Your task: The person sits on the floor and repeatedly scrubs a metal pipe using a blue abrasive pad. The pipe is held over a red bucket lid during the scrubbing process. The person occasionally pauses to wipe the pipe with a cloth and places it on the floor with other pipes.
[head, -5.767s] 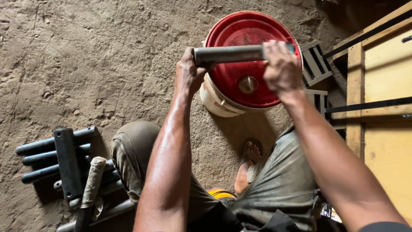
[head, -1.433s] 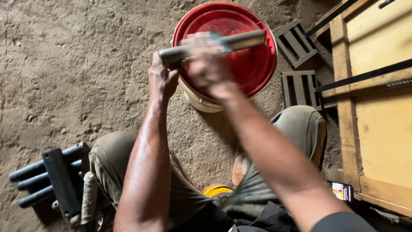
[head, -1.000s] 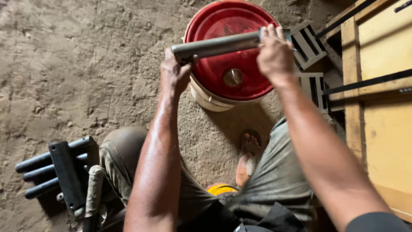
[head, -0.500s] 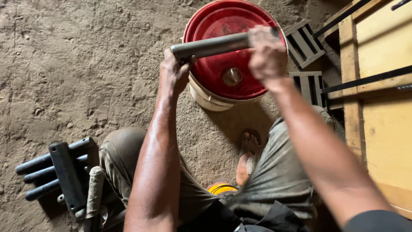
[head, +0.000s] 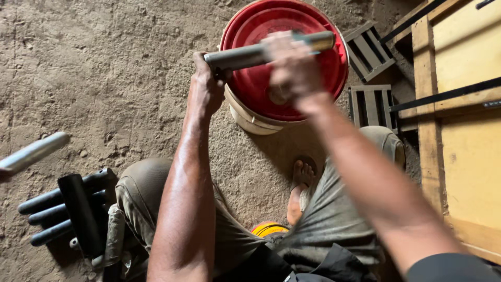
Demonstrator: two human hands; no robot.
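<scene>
The left hand has a closed grip on one end of a grey metal rod; the blurred right hand wraps its middle. The rod hangs level above a red-lidded bucket on the dirt floor, dark pipes lying beside the left knee.

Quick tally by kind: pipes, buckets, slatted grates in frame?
Grey pipe held in both hands: 1
Light pipe at the left edge: 1
Dark pipes piled on the ground: at least 4, pile partly hidden
Red-lidded bucket: 1
Slatted grates: 2
Total: at least 9
</scene>
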